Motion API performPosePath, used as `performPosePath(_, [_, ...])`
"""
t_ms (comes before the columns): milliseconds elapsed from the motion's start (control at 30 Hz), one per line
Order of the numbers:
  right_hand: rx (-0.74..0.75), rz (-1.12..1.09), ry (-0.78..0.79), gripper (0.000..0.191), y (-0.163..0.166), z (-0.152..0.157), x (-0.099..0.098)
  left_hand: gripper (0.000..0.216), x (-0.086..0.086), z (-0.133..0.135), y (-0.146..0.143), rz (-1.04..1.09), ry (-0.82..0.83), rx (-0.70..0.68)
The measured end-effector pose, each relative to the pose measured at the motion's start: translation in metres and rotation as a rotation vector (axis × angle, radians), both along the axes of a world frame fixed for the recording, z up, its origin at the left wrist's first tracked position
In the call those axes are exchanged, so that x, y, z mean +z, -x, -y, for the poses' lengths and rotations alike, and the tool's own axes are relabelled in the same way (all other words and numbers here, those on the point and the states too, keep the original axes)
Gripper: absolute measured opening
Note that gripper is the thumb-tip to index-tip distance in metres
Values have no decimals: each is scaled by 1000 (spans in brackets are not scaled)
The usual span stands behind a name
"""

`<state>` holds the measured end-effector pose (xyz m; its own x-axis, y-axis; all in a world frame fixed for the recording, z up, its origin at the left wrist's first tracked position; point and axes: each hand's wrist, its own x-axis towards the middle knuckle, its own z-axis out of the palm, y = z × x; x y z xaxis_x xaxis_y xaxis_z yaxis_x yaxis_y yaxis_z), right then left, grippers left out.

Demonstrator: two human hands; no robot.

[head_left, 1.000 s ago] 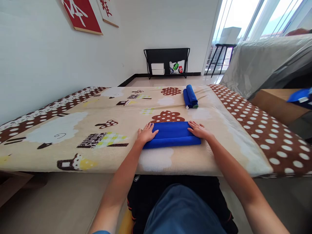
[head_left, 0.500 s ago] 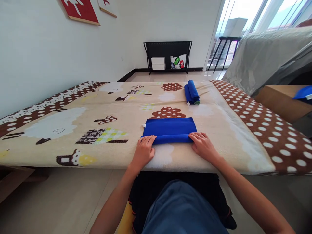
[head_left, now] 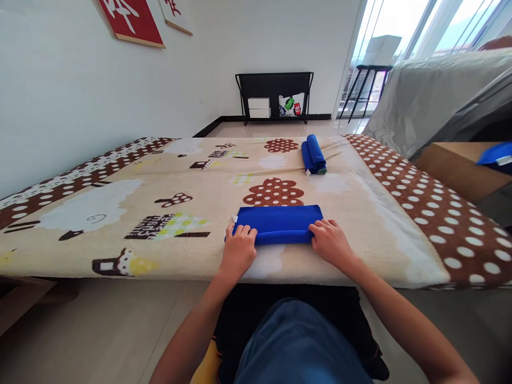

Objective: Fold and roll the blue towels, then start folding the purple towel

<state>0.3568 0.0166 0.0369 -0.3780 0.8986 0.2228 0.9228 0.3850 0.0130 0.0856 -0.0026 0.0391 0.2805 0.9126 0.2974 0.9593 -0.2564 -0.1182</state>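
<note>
Blue cloth [head_left: 280, 218] slid closer to you since last frame | your left hand [head_left: 240, 246] and right hand [head_left: 331, 242] grip its rolled near edge [head_left: 284, 238], undersides hidden | cloth on patterned blanket [head_left: 222, 200], nearer than blue roll [head_left: 314, 154]

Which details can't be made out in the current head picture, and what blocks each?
In the head view:
- Parts of the blue cloth: behind the left hand and right hand.
- Any lettering on its white tag: too small.
- Red wall hanging: top cut off by the upper edge.
- Blue item: cut off by the right edge.
</note>
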Motion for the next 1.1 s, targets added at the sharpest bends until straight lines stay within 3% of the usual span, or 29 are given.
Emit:
performPosePath(100, [2,-21,-90,32,15,4,-2,37,1,-2,-16,45,-37,-1])
performPosePath(233, [232,-119,-87,53,44,6,-13,45,-9,-12,-46,123,58,-212])
performPosePath(300, [280,-150,-67,56,49,7,-20,49,-17,-15,-51,154,104,-250])
performPosePath(433, [220,-189,-91,53,23,12,-34,55,-29,-7,-28,215,50,-215])
performPosePath(633, [33,-221,-93,51,-31,18,-50,55,-27,14,18,172,-8,-51])
performPosePath(867, [-15,-196,-112,54,-24,17,-51,55,-30,5,33,155,-35,66])
performPosePath(1100, [-16,-195,-92,39,-26,-3,-33,40,-21,-9,46,100,-26,-21])
